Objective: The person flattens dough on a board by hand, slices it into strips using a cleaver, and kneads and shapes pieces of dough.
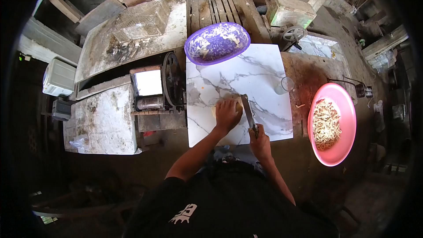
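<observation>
On a white marbled board [238,79], my left hand [228,113] presses down on a pale piece of dough [214,111], which shows at the hand's left side; most of it is hidden under the palm. My right hand [260,140] is closed around the handle of a knife [247,111]. The blade points away from me and lies just right of my left fingers. A purple basin [217,43] smeared with pale residue sits at the board's far edge. Near the right edge is a clear glass [284,85].
At the right, a pink basin [348,125] holds many pale strips [326,125]. A machine with a dark wheel [172,79] stands left of the board. Farther off are a wire crate [142,21], a wooden box [290,12] and a handwheel [294,34].
</observation>
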A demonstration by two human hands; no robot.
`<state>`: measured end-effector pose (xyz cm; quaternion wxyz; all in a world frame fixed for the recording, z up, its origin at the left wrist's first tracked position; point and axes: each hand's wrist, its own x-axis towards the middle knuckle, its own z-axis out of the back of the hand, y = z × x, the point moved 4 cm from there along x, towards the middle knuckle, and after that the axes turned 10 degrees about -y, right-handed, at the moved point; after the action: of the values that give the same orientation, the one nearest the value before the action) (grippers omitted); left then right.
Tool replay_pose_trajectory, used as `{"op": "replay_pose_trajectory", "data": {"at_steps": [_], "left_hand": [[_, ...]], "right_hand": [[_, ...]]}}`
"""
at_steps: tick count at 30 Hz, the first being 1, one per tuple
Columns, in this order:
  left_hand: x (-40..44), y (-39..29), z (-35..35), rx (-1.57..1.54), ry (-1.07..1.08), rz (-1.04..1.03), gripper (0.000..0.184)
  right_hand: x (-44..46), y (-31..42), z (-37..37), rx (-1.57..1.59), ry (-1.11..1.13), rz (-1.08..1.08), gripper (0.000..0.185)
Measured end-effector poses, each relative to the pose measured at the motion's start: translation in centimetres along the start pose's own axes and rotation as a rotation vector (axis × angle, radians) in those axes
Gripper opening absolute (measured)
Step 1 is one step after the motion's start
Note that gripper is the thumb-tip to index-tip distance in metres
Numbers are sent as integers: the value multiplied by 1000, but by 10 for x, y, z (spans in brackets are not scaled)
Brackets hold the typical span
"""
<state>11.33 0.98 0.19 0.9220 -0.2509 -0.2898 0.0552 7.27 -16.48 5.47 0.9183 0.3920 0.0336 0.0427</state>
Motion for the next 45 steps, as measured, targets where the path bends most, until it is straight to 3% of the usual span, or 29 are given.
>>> {"op": "replay_pose_trajectory", "data": {"at_steps": [1,13,15,17,20,25,30,35,39,45], "left_hand": [[-3,-3,0,92,-78,-43,29],[-1,27,-18,-12,1,-136,29],[-3,30,-23,2,-21,-138,27],[-10,36,-33,94,96,-102,36],[-8,32,-27,124,43,-126,37],[-5,31,-19,-16,57,-127,37],[-6,27,-6,-60,-17,-131,36],[-6,20,4,-74,78,-62,39],[-5,14,11,-97,-27,-175,40],[0,8,11,-25,-5,-46,42]], "right_hand": [[3,3,-2,-3,10,19,30],[43,9,-40,-313,196,-22,27],[49,10,-44,-303,205,-44,27],[53,9,-48,-293,216,-61,27],[60,12,-51,-261,149,-3,28],[71,13,-55,-277,164,-27,31],[65,6,-42,-258,144,-34,35],[34,-8,-21,-276,167,-67,31],[13,-20,1,-202,156,-132,31],[-10,-24,41,-107,81,-186,38]]}}
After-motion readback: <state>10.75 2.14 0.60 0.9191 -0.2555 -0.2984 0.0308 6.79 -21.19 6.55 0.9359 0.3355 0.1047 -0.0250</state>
